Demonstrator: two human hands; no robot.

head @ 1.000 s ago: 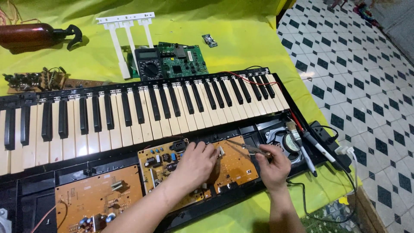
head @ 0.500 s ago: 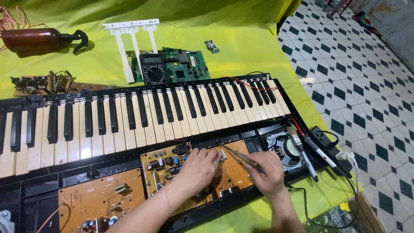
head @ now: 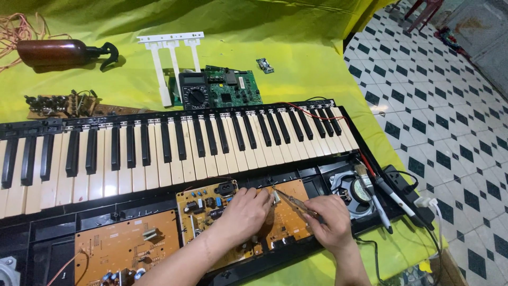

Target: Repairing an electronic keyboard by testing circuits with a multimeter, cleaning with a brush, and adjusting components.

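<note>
An opened electronic keyboard [head: 174, 143] lies across a yellow-green cloth, its black and white keys toward the far side. Below the keys sit brown circuit boards; the middle circuit board [head: 211, 204] carries small components. My left hand [head: 244, 212] rests on this board, fingers curled over a small part at its centre. My right hand [head: 330, 220] holds a thin tool with a transparent handle, a screwdriver [head: 293, 202], whose tip points left toward my left fingers. A round speaker [head: 353, 189] sits just right of my right hand.
A green circuit board [head: 235, 87] with a black multimeter [head: 193, 91] lies behind the keys. White key strips [head: 169, 58], a brown pump bottle [head: 58, 52], a small wired board [head: 61, 103], a soldering iron [head: 378, 204] and a power strip [head: 407, 193] surround it. Tiled floor lies right.
The view has shifted slightly. My right hand has turned the screwdriver so its tip reaches further left to my left fingers on the middle board.
</note>
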